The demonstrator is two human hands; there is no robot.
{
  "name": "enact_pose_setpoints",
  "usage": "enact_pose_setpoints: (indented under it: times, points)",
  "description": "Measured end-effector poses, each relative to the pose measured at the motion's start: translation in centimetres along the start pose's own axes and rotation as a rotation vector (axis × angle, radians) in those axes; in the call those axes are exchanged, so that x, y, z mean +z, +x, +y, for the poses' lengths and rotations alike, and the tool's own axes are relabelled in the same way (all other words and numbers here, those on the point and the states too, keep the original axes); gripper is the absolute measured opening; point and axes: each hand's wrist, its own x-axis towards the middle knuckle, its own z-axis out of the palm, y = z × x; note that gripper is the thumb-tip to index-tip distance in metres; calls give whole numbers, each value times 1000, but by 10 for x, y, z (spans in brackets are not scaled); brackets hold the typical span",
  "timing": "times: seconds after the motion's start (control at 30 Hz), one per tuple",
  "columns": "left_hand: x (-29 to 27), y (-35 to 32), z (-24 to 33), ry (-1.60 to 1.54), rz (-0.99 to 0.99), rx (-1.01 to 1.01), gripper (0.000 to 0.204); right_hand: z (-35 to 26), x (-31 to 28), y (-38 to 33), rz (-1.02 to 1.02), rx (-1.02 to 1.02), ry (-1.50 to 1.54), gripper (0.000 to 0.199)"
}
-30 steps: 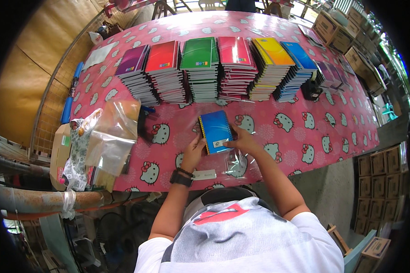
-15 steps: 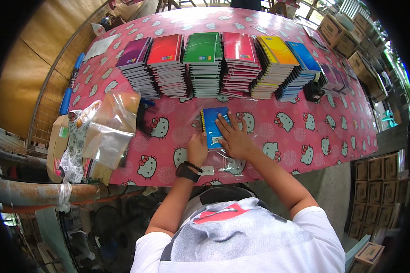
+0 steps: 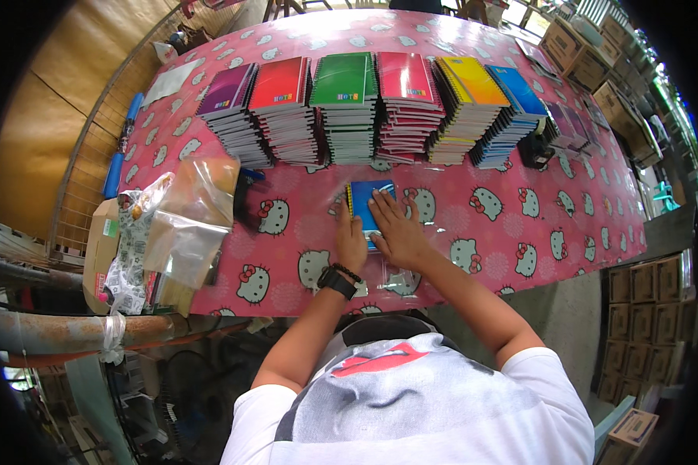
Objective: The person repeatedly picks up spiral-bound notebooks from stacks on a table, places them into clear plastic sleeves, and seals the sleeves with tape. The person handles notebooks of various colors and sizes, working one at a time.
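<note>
A small blue notebook [image 3: 371,203] with a yellow spiral down its left side lies on the pink table. My right hand [image 3: 399,235] rests flat across the right part of its cover, fingers stretched out. Along the spiral edge lies my left hand [image 3: 354,242], fingers extended upward and touching that side. A dark watch [image 3: 338,280] and a bracelet are on my left wrist. Shiny clear plastic [image 3: 395,277] shows just below the notebook; whether it wraps the notebook I cannot tell.
Beyond my hands stands a row of notebook stacks: purple [image 3: 226,89], red [image 3: 281,81], green [image 3: 345,77], pink [image 3: 405,76], yellow [image 3: 471,80] and blue [image 3: 516,91]. Clear plastic bags [image 3: 190,225] lie at the left. Cardboard boxes [image 3: 650,318] stand off the table's right side.
My left hand has moved up from the notebook's lower left corner to lie along its spiral edge. My right hand stays on the cover, with the notebook shifted very slightly.
</note>
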Motion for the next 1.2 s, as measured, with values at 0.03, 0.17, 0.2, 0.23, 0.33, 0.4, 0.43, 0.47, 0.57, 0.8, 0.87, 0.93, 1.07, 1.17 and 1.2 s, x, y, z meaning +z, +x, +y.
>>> enact_pose_setpoints:
  times: [0.03,0.17,0.2,0.23,0.33,0.4,0.43,0.47,0.57,0.8,0.87,0.93,1.07,1.17,1.2]
  points:
    - [-9,3,-8,-56,-30,27,51,-1,-1,1,2,-5,15,65]
    - [-58,11,-13,772,267,84,55,4,-3,-1,10,26,36,65]
    - [-65,5,-11,918,226,103,53,2,-3,-1,10,28,40,66]
    - [-71,-1,-8,1064,182,122,51,1,-4,-1,-7,41,30,66]
    - [-80,2,-9,1155,137,212,47,-3,-6,0,-42,56,18,67]
    - [-85,8,-10,1042,77,171,44,-3,-5,4,-29,39,23,67]
    - [-87,12,-9,955,17,97,41,-4,-6,6,-44,46,38,67]
    - [-90,15,-8,867,-41,24,38,-6,-8,6,-59,52,53,67]
    - [-81,8,28,273,212,-216,31,-3,-13,2,75,117,20,66]
    - [-84,5,31,-468,-91,-405,45,-5,-11,32,-15,25,538,32]
    - [-59,3,27,-397,-112,-331,46,-12,-7,48,81,255,661,25]
    - [-47,5,30,-360,-121,-300,47,-14,-11,57,86,396,671,25]
    - [-52,4,38,-379,-67,-349,49,0,-8,58,71,449,643,27]
    - [-74,-3,16,-467,20,-340,46,4,-2,60,42,526,711,27]
    - [-78,-3,17,-493,21,-355,46,4,-3,62,15,562,725,27]
